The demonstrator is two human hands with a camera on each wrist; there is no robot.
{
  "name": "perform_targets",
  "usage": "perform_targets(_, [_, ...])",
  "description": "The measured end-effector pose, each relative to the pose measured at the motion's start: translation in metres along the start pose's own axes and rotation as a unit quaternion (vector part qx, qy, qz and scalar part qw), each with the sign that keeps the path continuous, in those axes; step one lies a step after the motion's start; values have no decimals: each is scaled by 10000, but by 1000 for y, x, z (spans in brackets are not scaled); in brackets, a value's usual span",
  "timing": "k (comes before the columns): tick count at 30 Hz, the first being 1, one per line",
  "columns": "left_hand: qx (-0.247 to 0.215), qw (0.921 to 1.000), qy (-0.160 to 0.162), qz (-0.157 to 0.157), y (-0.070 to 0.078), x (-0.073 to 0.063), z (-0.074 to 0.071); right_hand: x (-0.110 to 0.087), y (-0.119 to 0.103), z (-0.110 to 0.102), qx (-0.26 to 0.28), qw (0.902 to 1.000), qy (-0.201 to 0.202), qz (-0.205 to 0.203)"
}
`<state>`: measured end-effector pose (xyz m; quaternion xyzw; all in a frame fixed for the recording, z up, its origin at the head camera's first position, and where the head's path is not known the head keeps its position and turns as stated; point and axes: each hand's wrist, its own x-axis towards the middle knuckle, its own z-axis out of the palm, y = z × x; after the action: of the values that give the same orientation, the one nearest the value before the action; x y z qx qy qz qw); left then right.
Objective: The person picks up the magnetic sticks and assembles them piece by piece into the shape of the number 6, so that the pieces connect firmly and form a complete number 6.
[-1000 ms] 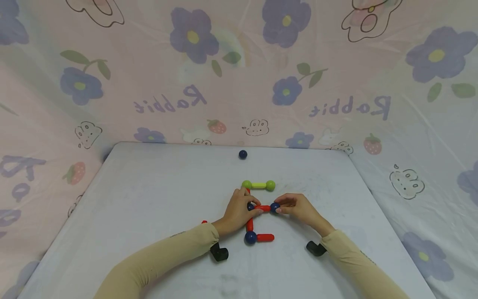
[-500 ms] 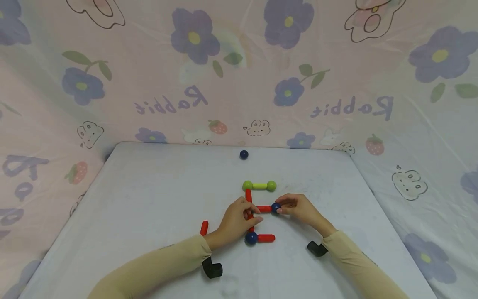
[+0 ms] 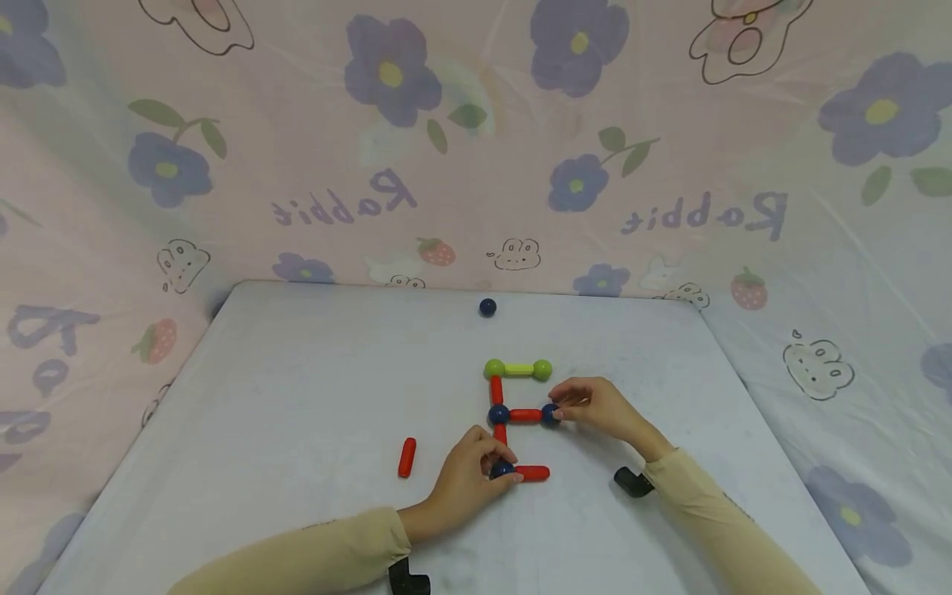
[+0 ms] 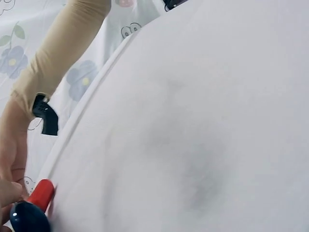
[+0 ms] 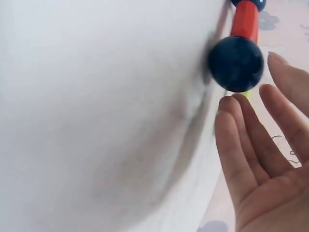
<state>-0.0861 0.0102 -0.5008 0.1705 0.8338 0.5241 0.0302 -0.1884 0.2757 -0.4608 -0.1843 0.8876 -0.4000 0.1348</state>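
A magnetic stick-and-ball figure lies on the white table. Its top is a lime rod (image 3: 518,369) between two green balls (image 3: 494,369); red rods run down through a middle navy ball (image 3: 499,415) to a bottom navy ball (image 3: 502,469). My left hand (image 3: 468,479) pinches that bottom ball, from which a red rod (image 3: 532,473) points right. At the end of the middle red rod (image 3: 525,415) sits another navy ball (image 5: 236,64). My right hand (image 3: 604,409) is beside it, fingers loosely extended and apart from it in the right wrist view.
A loose red rod (image 3: 406,457) lies left of the figure. One spare navy ball (image 3: 487,307) sits near the far edge of the table (image 3: 335,347). Black wrist devices (image 3: 634,482) hang by both sleeves. A patterned cloth (image 3: 476,165) rises behind the table.
My left hand has moved from the middle navy ball toward me to the bottom one, uncovering the loose red rod. My right hand has stayed by the right-hand navy ball, its fingers loosening.
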Motion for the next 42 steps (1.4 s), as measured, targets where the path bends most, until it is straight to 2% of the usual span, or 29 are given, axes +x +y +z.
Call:
perform_targets(9, [-194,9996,207,-18,-7,-9,6,26,-30,-2,-43,9985,-371,-397])
perform_targets(16, [-288,9994,149,-151,-8,-11,6,61,-55,5,49,9896,-1147,-871])
perform_targets(21, [-276,9994,185,-33,-12,-11,7,88,-75,18,96,9775,-1722,-1210])
perform_targets(30, [-183,9988,372,243,-14,-14,7,124,-106,51,-119,9561,-2400,-1675])
perform_targets(35, [-175,9987,394,281,-14,-15,7,140,-119,73,-207,9395,-2841,-1903])
perform_targets(42, [-174,9990,354,218,-11,-15,7,150,-135,100,-340,9131,-3532,-2010])
